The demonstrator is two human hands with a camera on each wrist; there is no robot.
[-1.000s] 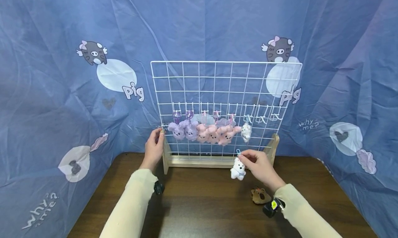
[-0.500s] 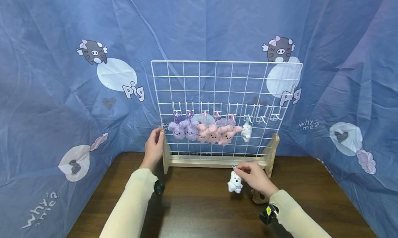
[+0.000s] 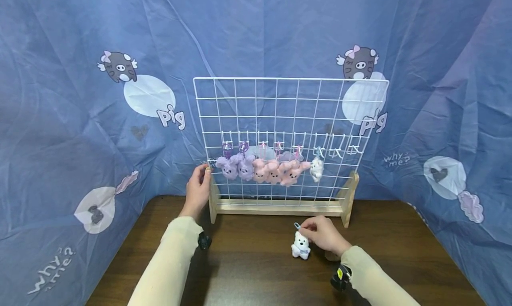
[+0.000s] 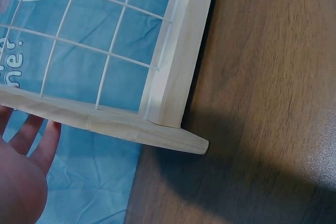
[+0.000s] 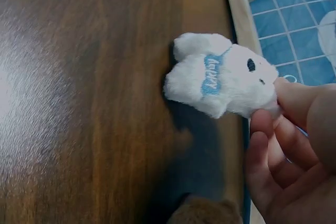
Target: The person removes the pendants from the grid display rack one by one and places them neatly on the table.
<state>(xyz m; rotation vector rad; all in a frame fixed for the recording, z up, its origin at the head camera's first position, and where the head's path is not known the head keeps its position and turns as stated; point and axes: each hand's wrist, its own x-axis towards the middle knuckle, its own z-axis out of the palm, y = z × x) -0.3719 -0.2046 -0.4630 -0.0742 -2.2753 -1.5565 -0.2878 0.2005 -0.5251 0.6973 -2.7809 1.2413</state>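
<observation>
Near the middle of the desk in the head view, my right hand point(image 3: 325, 236) pinches a white plush bear keychain point(image 3: 300, 246) by the top of its head. A pale blue clip point(image 3: 297, 225) pokes up above the fingertips. The right wrist view shows the bear's blue lettered scarf point(image 5: 212, 75) close over the wood. My left hand point(image 3: 198, 187) grips the left edge of a white wire grid rack point(image 3: 286, 97) on a wooden stand. Its fingers reach behind the wooden side post point(image 4: 94, 121). On the rack hangs another white plush keychain point(image 3: 317, 169).
Purple plush keychains point(image 3: 229, 168) and pink plush keychains point(image 3: 274, 172) hang in the same row. Bare white hooks point(image 3: 336, 153) are at its right end. A brown plush point(image 5: 205, 212) lies on the dark wooden desk point(image 3: 256, 270), mostly hidden by my right hand in the head view.
My right hand has lowered the white bear keychain from in front of the rack's base toward the desk, slightly left and nearer. My left hand has stayed on the rack's edge.
</observation>
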